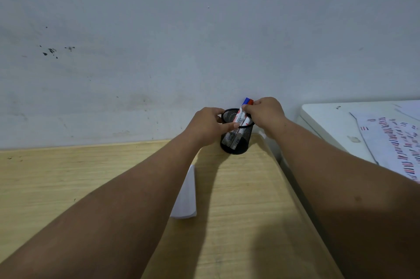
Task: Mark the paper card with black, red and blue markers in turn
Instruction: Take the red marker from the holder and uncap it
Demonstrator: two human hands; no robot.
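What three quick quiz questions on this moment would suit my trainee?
1. True or false: the left hand grips the rim of the mesh cup.
2. Which cap colours show beside the right hand? A) blue and red B) green and black
3. The white card lies on the wooden ____.

Key: 1 true; 2 A; 3 table.

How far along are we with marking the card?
No marks show on the card, though the left arm hides much of it. In hand: the left hand steadies the mesh cup while the right hand is at the blue marker and red marker. All three markings seem left.
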